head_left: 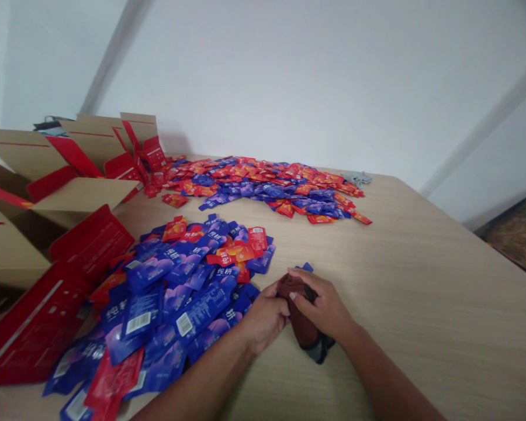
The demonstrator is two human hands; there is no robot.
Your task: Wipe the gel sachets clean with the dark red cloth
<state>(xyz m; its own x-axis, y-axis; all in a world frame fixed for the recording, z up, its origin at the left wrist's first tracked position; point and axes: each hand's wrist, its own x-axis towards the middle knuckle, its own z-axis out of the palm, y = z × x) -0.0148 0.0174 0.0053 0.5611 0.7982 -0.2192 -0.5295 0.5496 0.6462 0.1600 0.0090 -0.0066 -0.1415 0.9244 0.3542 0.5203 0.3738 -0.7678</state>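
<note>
Both hands grip a maroon sock [304,324] with a dark grey end that hangs down over the table. My left hand [269,316] is closed on its upper left edge. Across from it, my right hand [326,304] pinches the top of the sock, thumb against the cloth. Something black shows under the right fingers, too covered to name. A bit of a blue packet [307,266] sticks out just beyond the right hand. Left of my hands spreads a heap of blue packets [170,304], with some red and orange ones mixed in.
Open cardboard boxes [83,194] with red printed flaps line the left side. Along the back edge by the wall lies a long pile of red and blue packets [263,175]. A small grey bundle [358,178] rests at its right end. The wooden table [421,280] extends right.
</note>
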